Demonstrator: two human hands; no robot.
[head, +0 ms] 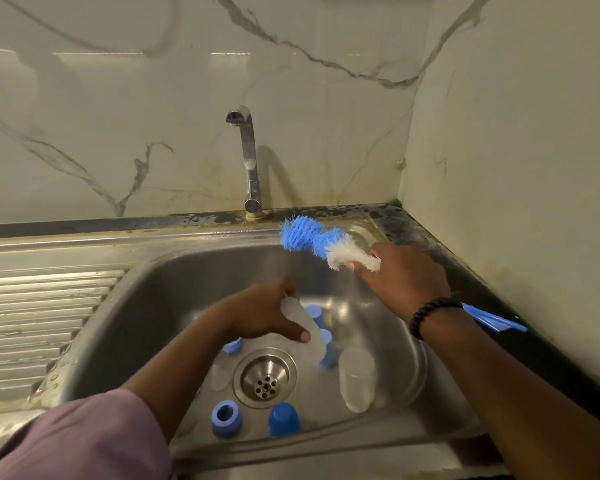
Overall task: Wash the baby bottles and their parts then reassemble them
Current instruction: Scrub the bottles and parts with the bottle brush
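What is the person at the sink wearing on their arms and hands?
Both hands are bare, no gloves. The left hand comes out of a loose mauve sleeve pushed up the forearm. The right hand has a bare forearm and a black beaded bracelet at the wrist.

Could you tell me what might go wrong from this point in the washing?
1. The left hand holds a clear bottle over the sink; if wet, it could slip onto the loose parts below.
2. The right hand holds the brush near its bristles, which may give poor control.
3. The blue ring and cap lie near the drain and may get knocked about.
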